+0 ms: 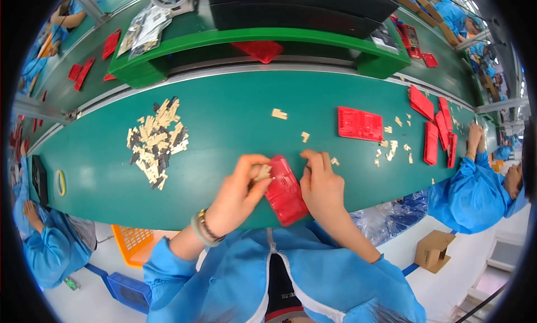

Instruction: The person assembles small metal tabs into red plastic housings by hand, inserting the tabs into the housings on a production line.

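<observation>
A red plastic casing (286, 195) lies tilted at the near edge of the green table, between my two hands. Between the thumb and fingers of my left hand (238, 191) is a small beige plastic piece (262, 172), held over the casing's upper left side. My right hand (324, 189) has its fingers curled against the casing's right edge; its fingertips are partly hidden. Left of my hands spreads a pile of beige and black plastic pieces (156, 137). A second red casing (359, 124) rests flat beyond my right hand, and a beige piece (279, 114) lies farther off.
Several red casings (430, 130) and scattered beige bits (392, 148) are at the right, near a co-worker's hand (475, 137). A green shelf (251, 36) spans the far side. A tape roll (60, 182) lies at the far left. Below stands an orange basket (133, 246).
</observation>
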### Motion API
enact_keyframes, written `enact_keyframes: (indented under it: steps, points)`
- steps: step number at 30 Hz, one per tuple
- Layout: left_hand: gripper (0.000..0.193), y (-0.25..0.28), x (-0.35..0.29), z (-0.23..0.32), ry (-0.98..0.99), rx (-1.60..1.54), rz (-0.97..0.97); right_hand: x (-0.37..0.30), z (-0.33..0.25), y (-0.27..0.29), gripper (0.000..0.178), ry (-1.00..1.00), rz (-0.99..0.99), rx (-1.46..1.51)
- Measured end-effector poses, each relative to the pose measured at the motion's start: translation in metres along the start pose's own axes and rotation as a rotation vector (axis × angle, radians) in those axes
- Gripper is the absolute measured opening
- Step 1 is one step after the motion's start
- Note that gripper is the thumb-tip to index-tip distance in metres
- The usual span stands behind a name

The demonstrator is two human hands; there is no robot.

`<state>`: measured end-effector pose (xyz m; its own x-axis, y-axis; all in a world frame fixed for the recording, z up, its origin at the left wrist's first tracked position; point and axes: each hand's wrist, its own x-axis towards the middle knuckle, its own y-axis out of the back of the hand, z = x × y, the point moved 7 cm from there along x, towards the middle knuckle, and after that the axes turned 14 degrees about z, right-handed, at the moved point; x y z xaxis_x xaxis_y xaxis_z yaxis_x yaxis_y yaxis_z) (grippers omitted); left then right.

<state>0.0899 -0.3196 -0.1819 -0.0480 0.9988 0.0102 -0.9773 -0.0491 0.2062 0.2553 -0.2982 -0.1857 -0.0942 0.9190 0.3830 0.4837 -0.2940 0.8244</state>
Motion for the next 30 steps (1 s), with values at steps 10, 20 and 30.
enact_keyframes:
  steps: [10, 20, 30]
  points:
    - [0.036, -0.002, 0.009, 0.015, 0.017, 0.046, -0.012, 0.024, -0.029, 0.012, 0.019, -0.089, -0.093, 1.056]
    - [0.007, -0.003, -0.002, 0.033, -0.023, -0.202, 0.047, 0.025, -0.037, 0.039, 0.011, 0.203, -0.021, 0.816]
    - [0.020, -0.037, -0.026, 0.057, -1.075, 0.348, -0.074, 0.025, 0.048, 0.043, 0.021, -0.145, 0.075, 0.431]
